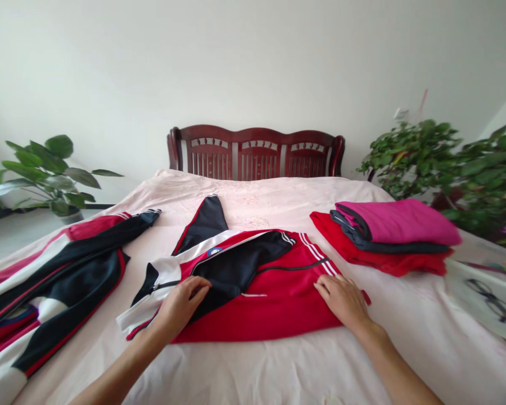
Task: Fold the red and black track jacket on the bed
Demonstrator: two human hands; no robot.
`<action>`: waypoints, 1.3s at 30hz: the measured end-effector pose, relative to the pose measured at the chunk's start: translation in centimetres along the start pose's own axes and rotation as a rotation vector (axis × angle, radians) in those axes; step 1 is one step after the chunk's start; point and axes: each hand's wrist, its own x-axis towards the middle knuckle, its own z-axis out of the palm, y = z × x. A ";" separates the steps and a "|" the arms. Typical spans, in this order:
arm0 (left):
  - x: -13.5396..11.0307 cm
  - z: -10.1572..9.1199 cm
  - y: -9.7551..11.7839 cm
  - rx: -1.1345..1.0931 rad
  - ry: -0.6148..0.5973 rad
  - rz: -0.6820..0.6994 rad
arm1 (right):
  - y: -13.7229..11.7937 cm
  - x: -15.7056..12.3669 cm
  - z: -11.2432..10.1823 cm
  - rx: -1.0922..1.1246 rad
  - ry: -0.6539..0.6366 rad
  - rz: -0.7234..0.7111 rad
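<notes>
A red, black and white zip-up jacket point(270, 315) lies on the bed in front of me, with one dark sleeve folded across its front and the other pointing away from me. At the collar end, my left hand point(185, 298) is closed, thumb and fingers gathered on the jacket's edge near the zip. My right hand point(343, 298) is curled over the striped hem at the other end, its fingertips on the red fabric. Part of the jacket is covered by both hands.
Another jacket point(71, 281) in similar colours lies at the left. A stack of folded clothes, topped by a pink one point(405, 222), sits at the right. Beyond it are glasses point(489, 298). Behind stands a wooden headboard point(257, 152), with plants point(54, 169) at both sides.
</notes>
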 end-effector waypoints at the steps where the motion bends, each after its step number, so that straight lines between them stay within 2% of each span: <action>1: 1.1 -0.1 0.3 0.039 0.047 -0.018 | -0.1 0.0 -0.1 -0.006 0.015 -0.010; 4: 4.6 -0.2 1.8 0.229 0.095 0.006 | -0.5 -0.2 -0.5 -0.001 0.082 -0.027; 8: 8.7 1.3 3.5 0.378 0.024 -0.040 | -1.2 -0.8 -1.0 0.048 0.131 0.003; 10: 10.1 2.3 3.6 0.385 -0.007 -0.073 | -2.1 -1.3 -1.3 0.140 0.059 0.023; 12: 11.2 2.8 3.7 0.387 -0.037 -0.106 | -3.5 -1.8 -1.6 0.263 -0.059 -0.016; 14: 12.0 2.7 3.9 0.384 -0.047 -0.137 | -4.9 -2.1 -1.9 0.353 -0.146 -0.126; 17: 12.4 1.5 5.5 0.370 -0.003 -0.125 | -6.5 -2.1 -1.9 0.367 -0.152 -0.207; 19: 11.3 0.8 7.3 0.351 0.041 -0.055 | -6.8 -1.8 -1.6 0.361 -0.151 -0.159; 21: 8.8 0.6 9.2 0.327 0.050 0.110 | -6.7 -1.5 -1.1 0.392 -0.168 -0.086; 22: 7.2 0.8 10.1 0.313 0.045 0.273 | -6.5 -1.3 -0.9 0.422 -0.176 -0.058; 24: 3.4 1.5 11.1 0.323 -0.038 0.608 | -6.0 -1.0 -0.5 0.501 -0.176 0.008; 25: 1.5 1.9 11.2 0.334 -0.083 0.733 | -5.7 -0.9 -0.3 0.550 -0.168 0.059; 27: -1.6 2.6 10.7 0.354 -0.153 0.831 | -4.9 -0.4 0.0 0.683 -0.149 0.193; 30: -4.3 2.7 8.5 0.379 -0.162 0.768 | -3.9 0.7 0.1 0.989 -0.194 0.449; 32: -4.9 2.3 6.4 0.412 -0.101 0.648 | -3.7 1.6 0.1 1.171 -0.289 0.566; 34: -5.0 1.8 4.2 0.447 0.007 0.503 | -4.0 2.4 0.2 1.247 -0.347 0.636; 36: -4.9 1.4 2.3 0.453 0.081 0.379 | -4.7 3.3 0.2 1.285 -0.317 0.705; 39: -4.6 0.8 0.2 0.411 0.073 0.224 | -5.4 4.9 -0.6 1.463 -0.140 0.728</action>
